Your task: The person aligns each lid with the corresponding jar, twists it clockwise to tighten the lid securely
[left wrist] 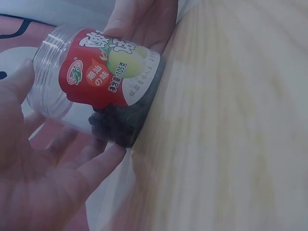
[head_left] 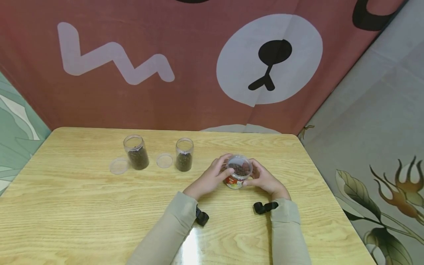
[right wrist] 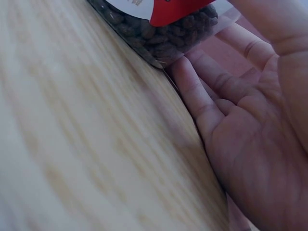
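In front of me on the table stands a clear plastic jar (head_left: 235, 183) with a red label, its top uncovered. Small dark brown bean-like pieces (right wrist: 166, 41) lie in its lower part. My left hand (head_left: 209, 180) holds the jar from the left, thumb near the rim and fingers round the far side. From the right, my right hand (head_left: 267, 182) grips it, with the thumb low at the front. In the left wrist view the jar's label (left wrist: 108, 67) carries a picture of yellow-green fruit. The right fingertips (right wrist: 180, 67) are at the jar's base in the right wrist view.
Left of my hands stand two uncovered clear jars with dark contents, a wider one (head_left: 138, 158) and a slimmer one (head_left: 184, 162). Two clear round lids, one farther left (head_left: 118, 166) and one between the jars (head_left: 164, 161), lie flat. A printed cloth (head_left: 192, 103) hangs behind the table.
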`<state>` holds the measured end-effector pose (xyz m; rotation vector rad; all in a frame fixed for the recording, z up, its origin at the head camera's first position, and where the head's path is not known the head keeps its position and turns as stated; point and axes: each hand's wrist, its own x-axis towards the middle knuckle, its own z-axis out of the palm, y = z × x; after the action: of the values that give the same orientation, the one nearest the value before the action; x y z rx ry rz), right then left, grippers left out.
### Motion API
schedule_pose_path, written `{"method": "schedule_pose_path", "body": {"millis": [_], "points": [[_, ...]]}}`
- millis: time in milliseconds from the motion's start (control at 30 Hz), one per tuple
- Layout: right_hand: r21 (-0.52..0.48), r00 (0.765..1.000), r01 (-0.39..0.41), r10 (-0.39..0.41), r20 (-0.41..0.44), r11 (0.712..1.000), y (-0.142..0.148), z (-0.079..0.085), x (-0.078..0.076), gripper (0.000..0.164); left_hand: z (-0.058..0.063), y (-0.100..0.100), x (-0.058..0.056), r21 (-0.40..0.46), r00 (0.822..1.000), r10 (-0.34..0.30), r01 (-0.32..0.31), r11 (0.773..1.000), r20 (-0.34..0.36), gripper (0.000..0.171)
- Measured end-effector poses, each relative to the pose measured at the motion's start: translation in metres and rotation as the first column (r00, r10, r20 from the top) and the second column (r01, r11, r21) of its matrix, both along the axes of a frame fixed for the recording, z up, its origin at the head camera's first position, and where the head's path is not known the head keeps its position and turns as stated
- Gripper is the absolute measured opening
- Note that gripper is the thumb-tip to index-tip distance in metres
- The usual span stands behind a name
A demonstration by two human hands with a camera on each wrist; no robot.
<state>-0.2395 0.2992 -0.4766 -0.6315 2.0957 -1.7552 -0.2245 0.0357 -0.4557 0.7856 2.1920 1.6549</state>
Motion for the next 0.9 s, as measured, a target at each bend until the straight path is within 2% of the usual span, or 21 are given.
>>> {"method": "schedule_pose_path", "body": {"millis": [167, 400, 533, 700, 900], "points": [[-0.010, 1.000, -0.006, 0.005, -0.017, 1.000, 0.0002, -0.0005, -0.0004, 0.065, -0.0014, -0.0002, -0.0001, -0.055, 1.000, 0.008, -0.010, 0.998, -0.030, 0.065], [-0.006, 1.000, -0.005, 0.005, -0.019, 1.000, 0.0007, -0.0015, -0.0005, 0.065, -0.0040, 0.0037, -0.0006, 0.099, 0.999, -0.016, 0.013, 0.995, 0.028, 0.073], [-0.008, 1.000, -0.004, 0.004, -0.019, 1.000, -0.0002, -0.0019, -0.0010, 0.064, -0.0036, 0.0051, -0.0002, 0.120, 1.000, -0.012, 0.010, 0.993, 0.018, 0.069], [-0.017, 0.999, -0.011, 0.010, -0.034, 1.000, 0.0003, -0.0029, -0.0014, 0.065, -0.0019, 0.0058, 0.0001, 0.120, 1.000, -0.008, 0.005, 0.993, 0.024, 0.065], [-0.020, 1.000, -0.015, 0.015, -0.025, 1.000, 0.0011, -0.0046, -0.0025, 0.065, -0.0019, 0.0020, -0.0012, 0.077, 0.998, -0.020, 0.016, 0.997, 0.053, 0.064]]}}
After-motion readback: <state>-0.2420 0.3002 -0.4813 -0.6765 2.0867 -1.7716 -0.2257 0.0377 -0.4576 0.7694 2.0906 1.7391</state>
